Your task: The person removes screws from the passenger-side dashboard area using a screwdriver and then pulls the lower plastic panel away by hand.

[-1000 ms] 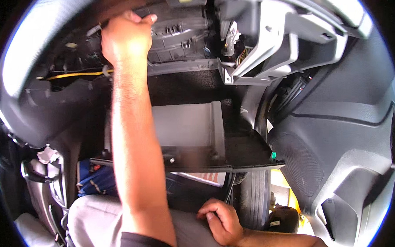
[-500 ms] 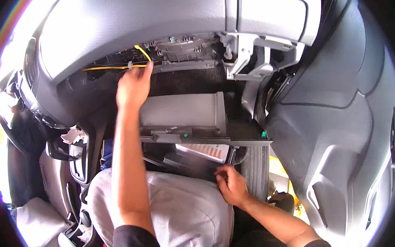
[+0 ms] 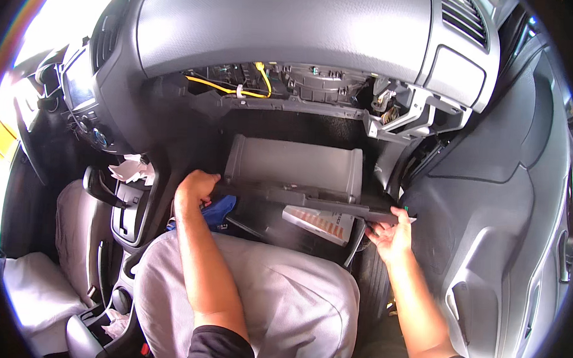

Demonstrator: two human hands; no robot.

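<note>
The left hand (image 3: 198, 187) curls at the glove box's (image 3: 293, 163) left end; the right hand (image 3: 392, 236) pinches its right end. The box lies between and just beyond them, below the dashboard (image 3: 285, 34), long axis left to right, neither hand nearer.

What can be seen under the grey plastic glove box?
Below the near edge of the grey plastic glove box, a white printed item with orange-brown stripes and crumpled blue fabric show. The glove box covers whatever lies farther underneath, so that can't be seen.
</note>
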